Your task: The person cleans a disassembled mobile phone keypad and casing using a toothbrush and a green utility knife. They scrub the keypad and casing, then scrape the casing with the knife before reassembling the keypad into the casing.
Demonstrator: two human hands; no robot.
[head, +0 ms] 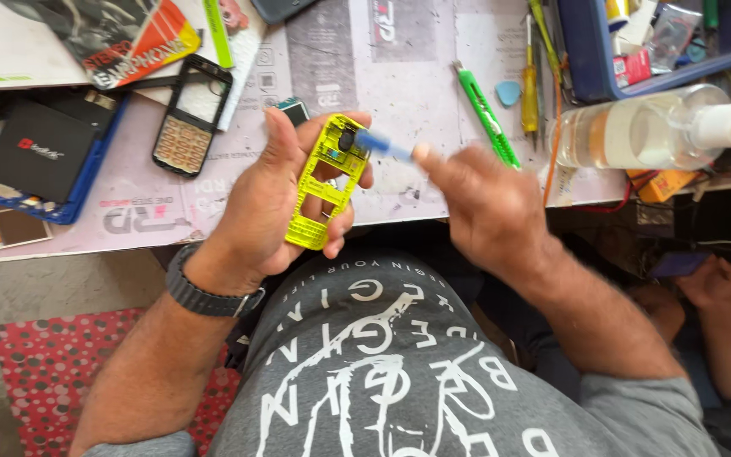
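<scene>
Below the desk's (239, 237) near edge lie a grey floor and a red dotted mat (52, 364), with the person's grey printed shirt nearest the camera. Just above the lap, the left hand (268, 203), a dark watch (200, 296) on its wrist, is closed around a yellow phone frame (325, 182), tilted face-up so its top end is open to work on. The right hand (484, 207), blurred, pinches a thin blue-tipped tool (382, 145) whose tip touches the frame's top end near a dark part. Farther back on the desk, a black phone frame (189, 114) lies toward the left beside a black box (40, 152); a green knife (488, 118) and a yellow screwdriver (530, 85) lie to the right. A clear bottle (636, 131) lies on its side by the right edge, below a blue tray (602, 59) of small parts at the far right corner. Another person's hands (704, 279) show under the desk at right.
</scene>
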